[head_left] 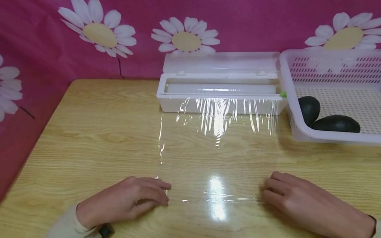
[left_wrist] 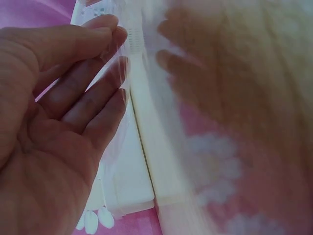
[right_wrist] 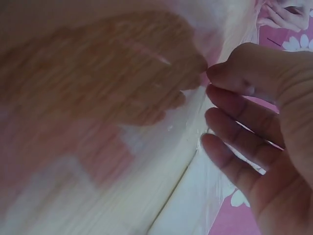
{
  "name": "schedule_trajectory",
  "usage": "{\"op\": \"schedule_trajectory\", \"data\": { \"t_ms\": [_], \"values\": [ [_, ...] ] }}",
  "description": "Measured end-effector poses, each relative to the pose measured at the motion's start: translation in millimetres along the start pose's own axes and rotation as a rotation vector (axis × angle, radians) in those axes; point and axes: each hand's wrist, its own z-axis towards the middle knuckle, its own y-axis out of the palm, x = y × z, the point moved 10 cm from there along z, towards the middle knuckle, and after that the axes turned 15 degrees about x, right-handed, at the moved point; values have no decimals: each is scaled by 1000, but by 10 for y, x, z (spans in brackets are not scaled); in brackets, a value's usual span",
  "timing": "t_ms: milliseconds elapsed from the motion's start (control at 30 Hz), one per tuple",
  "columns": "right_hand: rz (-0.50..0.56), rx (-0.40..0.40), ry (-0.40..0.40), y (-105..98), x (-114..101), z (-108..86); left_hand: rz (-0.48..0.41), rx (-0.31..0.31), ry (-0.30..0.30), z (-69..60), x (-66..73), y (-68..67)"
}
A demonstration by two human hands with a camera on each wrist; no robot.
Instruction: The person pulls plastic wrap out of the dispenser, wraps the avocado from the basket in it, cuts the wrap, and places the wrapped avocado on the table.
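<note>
A sheet of clear film (head_left: pixel 219 155) stretches from the white dispenser box (head_left: pixel 219 105) toward the front of the table. My left hand (head_left: pixel 129 200) pinches its near left corner; in the left wrist view the thumb and index finger of that hand (left_wrist: pixel 63 98) meet at the film's edge, the other fingers extended. My right hand (head_left: pixel 312 205) holds the near right corner, and in the right wrist view thumb and index fingertips of the hand (right_wrist: pixel 259 122) come together at the film. Inside the box with its raised lid lies the film roll (head_left: pixel 223 89).
A white plastic basket (head_left: pixel 348 137) stands at the back right against the box, with two dark oval objects (head_left: pixel 336 123) in it. Behind the wooden table (head_left: pixel 91 125) hangs a magenta cloth (head_left: pixel 146 1) with white daisies.
</note>
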Motion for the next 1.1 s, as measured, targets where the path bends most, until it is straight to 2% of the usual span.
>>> {"op": "schedule_trajectory", "data": {
  "t_ms": [67,167,300,467,567,800,1100],
  "values": [
    [-4,-48,22,40,18,-17,1,4,15,-11,9,-3],
    [-24,-62,19,59,17,-25,-12,8,21,-20,9,-2],
    [-48,-27,0,48,-4,-13,-27,4,0,-17,-9,4],
    [-52,-47,-4,65,7,-20,4,-9,-52,-5,-44,26],
    [-41,-15,-13,46,-2,-5,10,0,-57,11,-39,31],
    [-18,132,-17,-75,-20,94,-49,103,8,66,46,-47],
    [-37,187,-12,-229,59,158,-101,266,30,149,92,-273]
  ]
}}
